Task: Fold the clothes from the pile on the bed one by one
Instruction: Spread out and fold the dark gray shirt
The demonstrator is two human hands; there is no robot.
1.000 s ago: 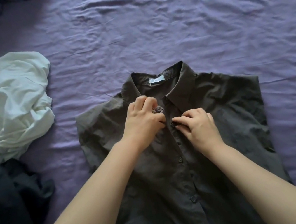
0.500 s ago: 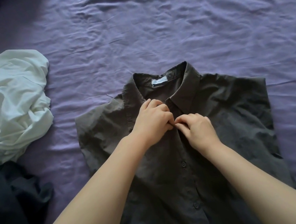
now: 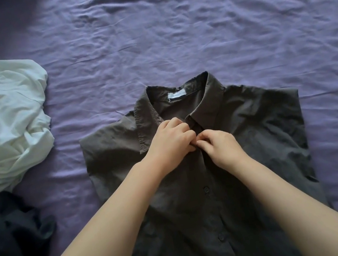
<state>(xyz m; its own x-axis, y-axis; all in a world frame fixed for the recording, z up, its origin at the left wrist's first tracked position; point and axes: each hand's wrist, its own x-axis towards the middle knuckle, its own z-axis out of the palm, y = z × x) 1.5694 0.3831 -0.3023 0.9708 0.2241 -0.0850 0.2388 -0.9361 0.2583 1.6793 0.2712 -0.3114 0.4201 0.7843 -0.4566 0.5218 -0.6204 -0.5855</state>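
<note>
Both forearms are reaching forward over the dark grey shirt (image 3: 253, 136), which is lying flat, front up, on the purple bed (image 3: 193, 35). The left hand (image 3: 170, 142) and right hand (image 3: 220, 148) are meeting, fingers curled, pinching the placket just below the collar (image 3: 204, 104).

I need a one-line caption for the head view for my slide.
Both hands, left and right, pinch the dark shirt front below its collar on the purple bed.
</note>
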